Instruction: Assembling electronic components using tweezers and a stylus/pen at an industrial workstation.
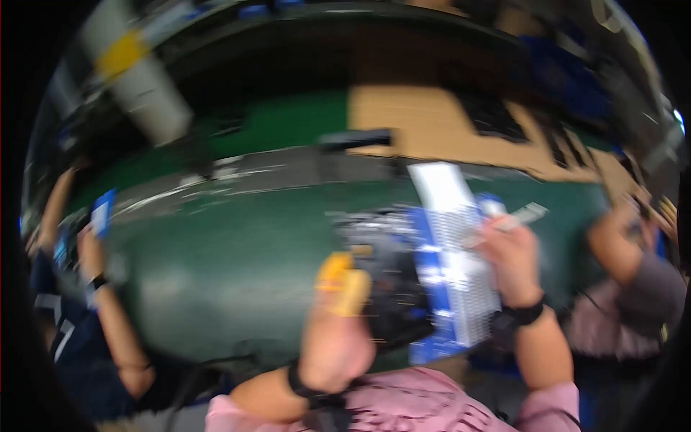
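Though blur smears most edges, both hands show over the green tabletop; L hand, w/ yellow coverings on its digits, is at the near-left edge of a dark pack; can't tell whether it grips the pack or just rests against it; R hand is closed on a thin pale strip, which sticks out past the fingers to the right; that hand is over the right side of a white dotted sheet, w/ a blue border along its left side; this sheet is just right of the dark pack, btwn the two hands, its plain white far end pointing away from the wearer; dark bands on both wrists, pink sleeves below.

Beyond, a grey strip crosses the tabletop, w/ a dark oblong thing near its middle; brown cardboard behind, black items on its right part; far left, a co-worker's hand holds a blue-and-white piece; far right, another co-worker's bent arm, details too blurred to tell.
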Demonstrator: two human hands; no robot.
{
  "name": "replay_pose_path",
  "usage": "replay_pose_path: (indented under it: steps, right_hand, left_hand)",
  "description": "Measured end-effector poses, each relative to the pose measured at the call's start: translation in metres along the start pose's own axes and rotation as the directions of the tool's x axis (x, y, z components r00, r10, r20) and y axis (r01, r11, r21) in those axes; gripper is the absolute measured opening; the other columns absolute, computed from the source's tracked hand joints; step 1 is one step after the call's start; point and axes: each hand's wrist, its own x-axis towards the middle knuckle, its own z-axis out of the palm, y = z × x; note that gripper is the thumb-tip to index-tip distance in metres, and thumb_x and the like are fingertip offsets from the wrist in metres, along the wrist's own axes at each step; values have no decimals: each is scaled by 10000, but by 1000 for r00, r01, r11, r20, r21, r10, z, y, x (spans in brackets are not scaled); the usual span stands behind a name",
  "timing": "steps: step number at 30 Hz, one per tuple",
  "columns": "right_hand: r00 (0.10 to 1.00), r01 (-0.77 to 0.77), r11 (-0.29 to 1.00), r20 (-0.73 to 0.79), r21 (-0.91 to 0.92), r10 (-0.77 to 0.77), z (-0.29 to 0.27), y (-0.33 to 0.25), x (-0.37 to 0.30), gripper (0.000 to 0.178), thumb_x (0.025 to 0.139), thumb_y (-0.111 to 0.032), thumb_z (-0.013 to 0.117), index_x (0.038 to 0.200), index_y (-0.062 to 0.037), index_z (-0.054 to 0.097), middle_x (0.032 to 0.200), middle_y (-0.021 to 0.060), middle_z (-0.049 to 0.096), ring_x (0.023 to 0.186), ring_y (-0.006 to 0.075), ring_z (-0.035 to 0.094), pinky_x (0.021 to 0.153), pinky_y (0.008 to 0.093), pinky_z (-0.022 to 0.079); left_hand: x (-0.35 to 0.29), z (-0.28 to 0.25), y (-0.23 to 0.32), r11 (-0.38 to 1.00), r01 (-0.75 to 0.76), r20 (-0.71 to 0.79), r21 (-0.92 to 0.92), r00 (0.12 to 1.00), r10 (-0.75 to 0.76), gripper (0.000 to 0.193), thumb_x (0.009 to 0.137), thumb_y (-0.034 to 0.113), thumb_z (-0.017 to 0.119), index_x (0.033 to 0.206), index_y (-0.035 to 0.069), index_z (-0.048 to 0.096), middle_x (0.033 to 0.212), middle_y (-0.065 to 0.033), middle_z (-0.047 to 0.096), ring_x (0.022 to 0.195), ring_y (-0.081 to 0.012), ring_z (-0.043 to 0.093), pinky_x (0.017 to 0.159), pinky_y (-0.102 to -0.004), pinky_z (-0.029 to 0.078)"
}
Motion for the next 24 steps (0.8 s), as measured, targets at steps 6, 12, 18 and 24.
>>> replay_pose_path:
  steps: [6, 12, 18, 24]
  right_hand:
    - [989, 150, 988, -6, 46, -150, -16, -25, -29, 80, 827, -59, 536, 844, -23, 467, 649, 23, 514, 485, 30, 399, 435, 140, 272]
    - [978, 186, 976, 71, 115, -195, 41, -34, -63, 182, 834, -138, 561, 901, -24, 436, 677, 54, 529, 518, 53, 468, 444, 144, 308]
    - [991, 2, 944, 128, 330, -46, 84, -29, -81, 135, 764, 52, 555, 871, 1, 490, 739, 132, 613, 666, 182, 605, 602, 233, 461]
    - [988, -27, 972, 157, 232, -10, 72, -26, -79, 139, 785, 55, 581, 914, 24, 538, 808, 85, 603, 739, 115, 579, 679, 223, 464]
  left_hand:
    - [12, -1, -20, 977, 161, 132, -137, 981, -143, 336, 909, 145, 445, 1226, 64, 364, 1100, -42, 497, 977, -107, 498, 848, -268, 420]
    - [15, -4, -16, 980, 133, 100, -146, 988, -119, 344, 920, 152, 426, 1241, 62, 343, 1121, -49, 485, 990, -113, 494, 856, -272, 419]
    - [4, -3, -4, 998, -8, -19, -57, 1000, 6, 357, 889, 172, 499, 1209, 64, 385, 1100, -62, 499, 970, -142, 499, 859, -299, 411]
    - [6, 8, 3, 1000, 21, 24, -1, 999, -21, 343, 903, 198, 461, 1214, 79, 379, 1106, -94, 509, 972, -188, 539, 831, -330, 469]
